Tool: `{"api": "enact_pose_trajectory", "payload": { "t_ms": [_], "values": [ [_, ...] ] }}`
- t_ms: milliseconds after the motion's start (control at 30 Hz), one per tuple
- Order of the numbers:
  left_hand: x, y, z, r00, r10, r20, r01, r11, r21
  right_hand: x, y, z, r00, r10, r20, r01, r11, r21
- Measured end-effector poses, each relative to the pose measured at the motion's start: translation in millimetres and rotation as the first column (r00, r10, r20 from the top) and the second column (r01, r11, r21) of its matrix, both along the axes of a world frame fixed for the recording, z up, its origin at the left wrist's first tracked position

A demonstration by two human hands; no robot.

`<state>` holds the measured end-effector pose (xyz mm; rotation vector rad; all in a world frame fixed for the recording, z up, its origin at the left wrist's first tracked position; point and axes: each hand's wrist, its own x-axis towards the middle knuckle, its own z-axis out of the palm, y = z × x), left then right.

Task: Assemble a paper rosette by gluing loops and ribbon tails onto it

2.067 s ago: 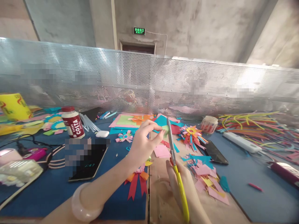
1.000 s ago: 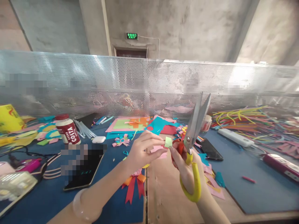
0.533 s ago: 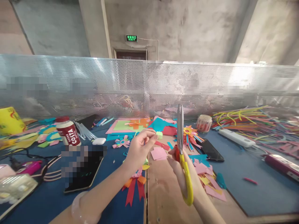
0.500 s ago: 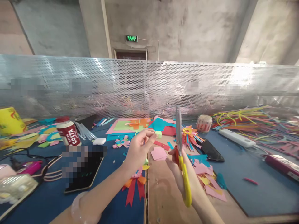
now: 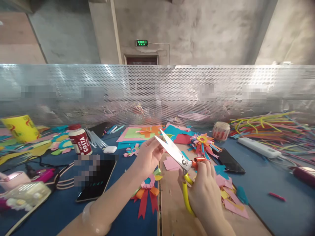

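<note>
My left hand (image 5: 149, 157) is closed in a pinch near the middle, holding a small light green piece of paper (image 5: 170, 137) that is partly hidden behind the blades. My right hand (image 5: 206, 186) grips scissors (image 5: 175, 153) with red and yellow handles. Their blades stand slightly apart and point up and left, beside my left fingertips. Below my left wrist lies a paper rosette (image 5: 148, 182) with red ribbon tails. Pink paper squares (image 5: 170, 164) rest on the board under the scissors.
Coloured sheets (image 5: 128, 133) and a bright paper flower (image 5: 202, 140) lie farther back. To the right are a phone (image 5: 232, 161), paper scraps (image 5: 233, 200) and a white power strip (image 5: 258, 147). A bottle (image 5: 80, 139) and a dark tablet (image 5: 99, 180) are at left.
The scissors have swung from upright to a leftward slant, their blades now parted beside my left fingers. My right hand has turned, its back now showing. My left hand keeps its pinch.
</note>
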<state>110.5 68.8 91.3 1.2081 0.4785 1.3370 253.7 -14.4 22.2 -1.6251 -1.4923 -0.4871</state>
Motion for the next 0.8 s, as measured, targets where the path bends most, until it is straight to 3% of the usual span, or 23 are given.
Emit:
{"api": "enact_pose_trajectory", "payload": {
  "t_ms": [300, 500, 800],
  "values": [
    [-0.5, -1.4, -0.3, 0.999, -0.013, -0.039, 0.016, 0.997, 0.074, 1.5, 1.7, -3.5, 1.0, 0.006, -0.003, -0.006, 1.0, 0.005],
    [0.1, -1.9, -2.5, 0.993, 0.083, -0.08, -0.073, 0.99, 0.118, 1.9, 4.7, -4.2, 1.0, -0.01, -0.011, 0.011, 1.0, 0.01],
    [2.4, -7.9, 0.5, 0.995, 0.067, -0.077, -0.058, 0.992, 0.11, 3.6, 6.9, -4.6, 0.999, 0.005, -0.054, -0.005, 1.0, 0.007]
  ]
}}
